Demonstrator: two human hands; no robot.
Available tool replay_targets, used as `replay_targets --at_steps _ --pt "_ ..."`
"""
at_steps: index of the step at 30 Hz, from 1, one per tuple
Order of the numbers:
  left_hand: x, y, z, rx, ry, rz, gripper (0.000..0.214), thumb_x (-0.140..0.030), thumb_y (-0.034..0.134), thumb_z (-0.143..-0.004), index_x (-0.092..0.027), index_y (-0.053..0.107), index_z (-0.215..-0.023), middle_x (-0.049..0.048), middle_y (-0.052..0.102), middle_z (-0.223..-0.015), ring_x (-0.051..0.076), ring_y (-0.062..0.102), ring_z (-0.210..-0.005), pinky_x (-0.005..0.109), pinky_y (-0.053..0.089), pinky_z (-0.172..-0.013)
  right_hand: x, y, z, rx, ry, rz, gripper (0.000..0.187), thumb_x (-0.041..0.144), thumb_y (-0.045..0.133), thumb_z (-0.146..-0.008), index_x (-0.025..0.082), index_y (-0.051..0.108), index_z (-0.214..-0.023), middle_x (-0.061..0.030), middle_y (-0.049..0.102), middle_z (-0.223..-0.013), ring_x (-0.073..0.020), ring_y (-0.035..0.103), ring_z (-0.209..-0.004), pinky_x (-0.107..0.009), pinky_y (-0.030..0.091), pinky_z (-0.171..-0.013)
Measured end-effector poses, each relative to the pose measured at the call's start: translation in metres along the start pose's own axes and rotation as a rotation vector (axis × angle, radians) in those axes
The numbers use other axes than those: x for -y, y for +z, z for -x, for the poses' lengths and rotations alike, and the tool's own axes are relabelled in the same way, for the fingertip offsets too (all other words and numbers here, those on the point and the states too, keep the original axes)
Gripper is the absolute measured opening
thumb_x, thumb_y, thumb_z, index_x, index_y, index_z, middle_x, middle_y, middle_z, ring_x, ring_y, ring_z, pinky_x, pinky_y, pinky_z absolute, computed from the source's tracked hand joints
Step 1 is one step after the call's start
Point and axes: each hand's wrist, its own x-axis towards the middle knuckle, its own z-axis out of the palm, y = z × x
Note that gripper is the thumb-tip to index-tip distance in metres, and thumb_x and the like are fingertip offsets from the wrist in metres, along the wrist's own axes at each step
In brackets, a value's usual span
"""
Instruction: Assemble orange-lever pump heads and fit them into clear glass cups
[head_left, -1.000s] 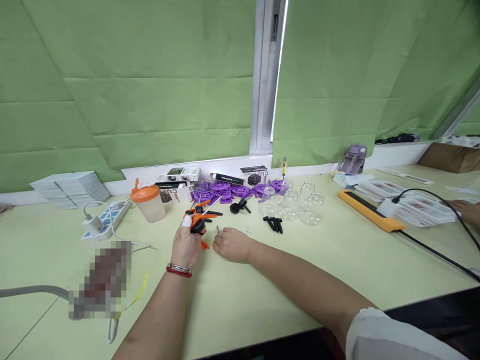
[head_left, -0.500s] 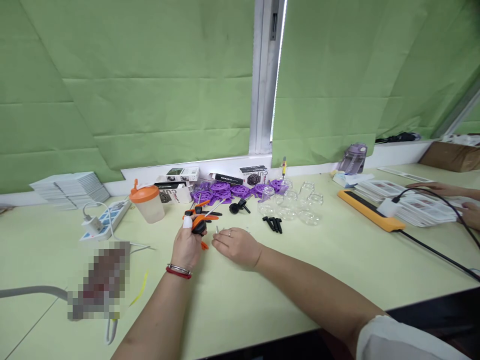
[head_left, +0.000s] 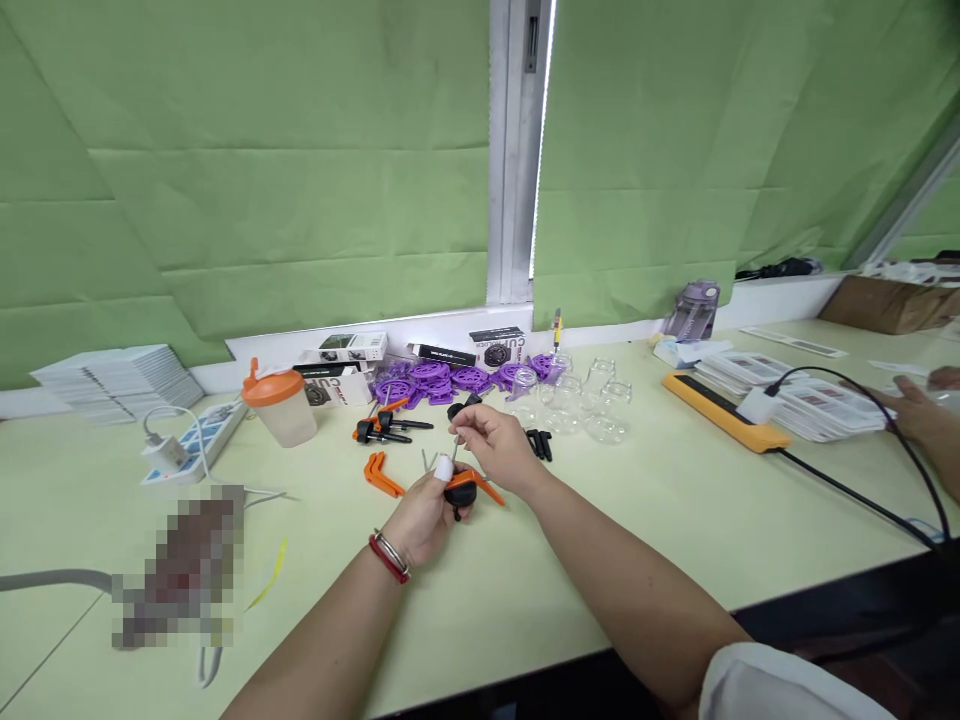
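1. Currently, a black-and-orange assembly (head_left: 460, 495) is held in the left hand (head_left: 426, 515), just below mid-frame; fingers wrapped around it, white-covered thumb (head_left: 444, 468) at its upper left edge.
2. A thin metal rod (head_left: 455, 449) is pinched narrowly in the right hand (head_left: 491, 445), near-upright, directly above the assembly.
3. Rod's lower end is hidden near the left thumb; seated, touching or just short of it can't be told.
4. Step in hand is judged to be rod-to-assembly work. Assembly should be kept braced and rod kept in line with its entry, so that side load is avoided.
5. If resistance is met, rod is better backed off and re-aimed than forced; a slim shank is likely to be skewed under a crooked push.
6. Left thumb should be kept off the rod's line, in case of a slip.
7. Orange lever (head_left: 490, 488) is pointed toward lower right; clearance from the right wrist should be kept.
8. Loose rods (head_left: 425, 460) and bent orange pieces (head_left: 382, 474), left of centre, shouldn't be swept by the left hand.
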Motion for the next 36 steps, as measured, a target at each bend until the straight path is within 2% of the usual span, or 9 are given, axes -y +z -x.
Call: replay_targets --at_steps 5,15,26,31,36 --pt "0.005 0.001 -0.002 -0.014 -0.029 0.001 0.048 -0.059 0.054 -0.08 -0.013 0.059 -0.088 0.0015 0.052 -0.069 0.012 0.048 -0.054 0.027 0.039 -0.052 -0.002 -0.004 0.002 0.082 -0.015 0.079 0.016 0.017 0.046 -0.083 0.018 0.06 -0.09 -0.003 0.066 -0.087 -0.0126 0.059 -0.075 -0.027 0.048 -0.069" --pt "0.007 0.003 -0.003 0.011 -0.046 0.039 0.037 -0.052 0.058 -0.08 -0.015 0.057 -0.082 0.001 0.052 -0.067 0.012 0.047 -0.054 0.027 0.039 -0.052 0.007 0.001 0.008 0.123 -0.008 0.168 0.019 0.014 0.048 -0.082 0.018 0.064 -0.089 -0.0027 0.067 -0.087 -0.0133 0.062 -0.078 -0.027 0.049 -0.072" --pt "0.006 0.001 -0.004 -0.034 -0.07 0.103 0.029 -0.045 0.044 -0.09 -0.017 0.053 -0.086 0.0008 0.051 -0.067 0.014 0.049 -0.052 0.029 0.04 -0.051 -0.011 0.001 0.008 0.102 0.033 0.084 0.016 0.017 0.049 -0.081 0.019 0.064 -0.088 -0.0013 0.068 -0.084 -0.0123 0.064 -0.073 -0.024 0.05 -0.067" --pt "0.009 -0.004 -0.008 -0.027 -0.075 0.131 0.029 -0.046 0.048 -0.088 -0.017 0.053 -0.085 0.0014 0.053 -0.07 0.013 0.05 -0.052 0.029 0.04 -0.052 -0.001 0.0 0.011 0.197 0.041 0.237 0.021 0.012 0.049 -0.079 0.02 0.067 -0.084 0.0006 0.07 -0.079 -0.0117 0.063 -0.07 -0.022 0.047 -0.066" --pt "0.01 -0.01 -0.01 -0.017 -0.059 0.141 0.034 -0.049 0.046 -0.088 -0.016 0.056 -0.084 0.0024 0.055 -0.07 0.014 0.051 -0.053 0.03 0.043 -0.055 0.008 0.0 0.014 0.244 0.06 0.489 0.024 0.016 0.049 -0.083 0.024 0.07 -0.092 0.0007 0.072 -0.081 -0.0129 0.063 -0.072 -0.023 0.044 -0.069"
